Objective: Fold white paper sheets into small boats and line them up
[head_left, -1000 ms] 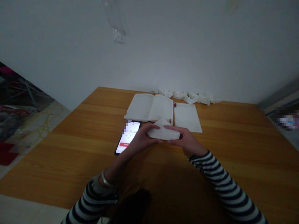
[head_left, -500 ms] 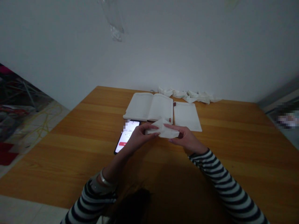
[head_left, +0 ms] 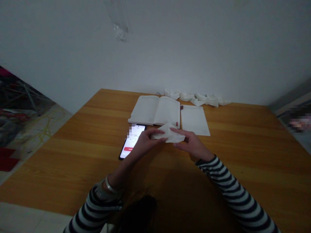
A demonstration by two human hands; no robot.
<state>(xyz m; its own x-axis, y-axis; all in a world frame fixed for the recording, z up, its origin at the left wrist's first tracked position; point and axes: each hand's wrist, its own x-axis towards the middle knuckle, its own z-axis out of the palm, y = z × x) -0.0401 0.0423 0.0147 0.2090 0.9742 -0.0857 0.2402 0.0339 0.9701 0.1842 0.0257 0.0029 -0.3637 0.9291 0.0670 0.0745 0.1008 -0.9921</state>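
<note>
**A light folded sheet pinched between my two hands**

My left hand (head_left: 145,144) and right hand (head_left: 191,145) meet just above the tabletop (head_left: 230,152), with a folded white sheet (head_left: 167,135) between them. The sheet sits right of my phone (head_left: 132,142) and just in front of the open notebook (head_left: 155,110).

My left fingers (head_left: 159,131) are closed on the sheet's left end, and my right fingers (head_left: 176,130) are closed on its right part, so both hands have hold of it. It looks like paper, though in this dim light I can't rule out tissue. Either way it should weigh almost nothing and bend easily, with only the fold giving it some stiffness. I'd expect a soft pinch at the folded edges to be the safest hold, since a hard squeeze could crease it.

A plain white booklet (head_left: 195,121) lies beside the notebook, and a row of crumpled white pieces (head_left: 196,98) runs along the far edge of the tabletop by the wall. The phone's lit screen shows a timer with a red button. A bangle (head_left: 110,187) circles my left wrist, and striped sleeves (head_left: 238,191) cover both my arms.
</note>
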